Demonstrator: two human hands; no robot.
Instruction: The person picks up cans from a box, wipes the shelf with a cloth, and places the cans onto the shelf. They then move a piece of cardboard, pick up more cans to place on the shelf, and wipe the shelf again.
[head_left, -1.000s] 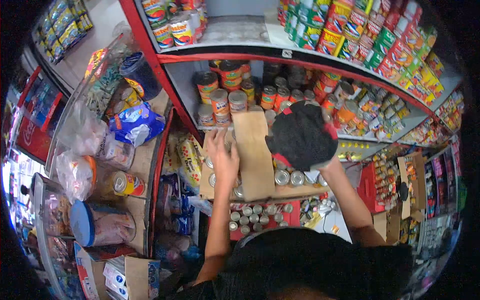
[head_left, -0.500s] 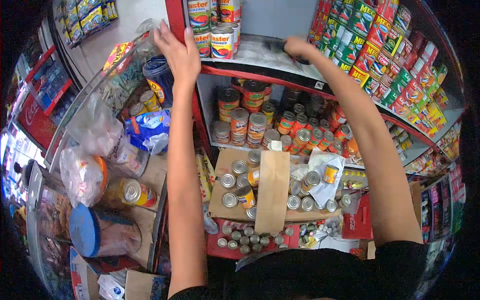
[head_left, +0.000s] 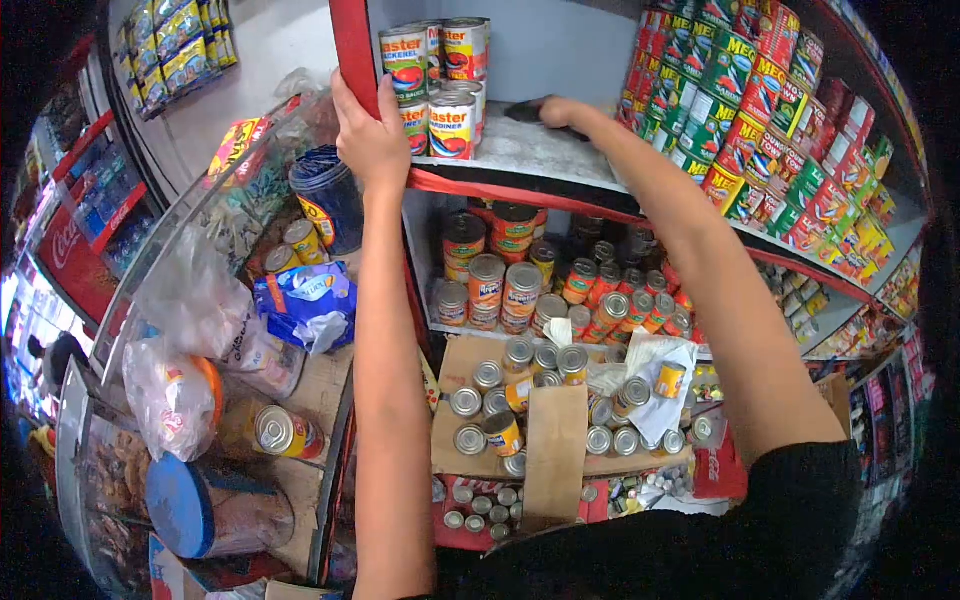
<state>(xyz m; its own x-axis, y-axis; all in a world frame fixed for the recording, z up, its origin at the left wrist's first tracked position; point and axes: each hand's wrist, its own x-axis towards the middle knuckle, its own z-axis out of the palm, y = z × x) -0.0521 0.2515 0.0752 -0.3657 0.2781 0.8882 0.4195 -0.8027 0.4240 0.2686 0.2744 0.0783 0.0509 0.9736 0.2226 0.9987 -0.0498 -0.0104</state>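
Observation:
My left hand [head_left: 375,145] grips the red shelf post [head_left: 354,45], thumb on one side and fingers on the other. Inside the upper shelf, my right hand [head_left: 568,115] presses a dark rag [head_left: 524,111] onto the dusty grey shelf board [head_left: 515,155]. The rag is mostly bunched under the fingers, so its full shape is hidden. Just left of it stand stacked Master sardine cans [head_left: 452,125]. To the right, stacked green and red Mega sardine cans [head_left: 725,75] fill the shelf, beyond my right forearm.
Below, a lower shelf holds several cans [head_left: 520,290]. A cardboard box [head_left: 555,440] with more cans stands in front of me. At left, a glass counter holds plastic bags [head_left: 175,385], a blue-lidded jar [head_left: 180,507] and a single can [head_left: 280,430].
My right hand has moved left along the shelf with the rag, closer to the Master cans. The view has shifted, so the shelves sit lower. My left hand remains on the post.

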